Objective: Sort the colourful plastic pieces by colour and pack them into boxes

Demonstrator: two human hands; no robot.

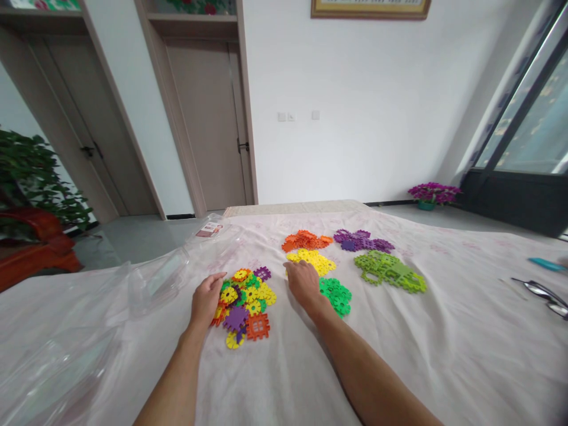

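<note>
A mixed heap of plastic interlocking pieces (246, 302), yellow, purple, orange and green, lies on a pale cloth (284, 367). My left hand (206, 299) rests at the heap's left edge, fingers curled against the pieces. My right hand (303, 284) lies just right of the heap, fingers bent down onto the near edge of a yellow pile (313, 260); what it grips is hidden. Sorted piles lie beyond: orange (305, 240), purple (361, 241), light green (390, 272) and dark green (336, 294), which sits next to my right wrist.
A clear plastic bag (164, 278) lies left of the heap. Glasses (544, 294) and a teal object (548, 264) lie at the cloth's right edge. Doors, a potted plant (31, 183) and purple flowers (432, 193) stand beyond.
</note>
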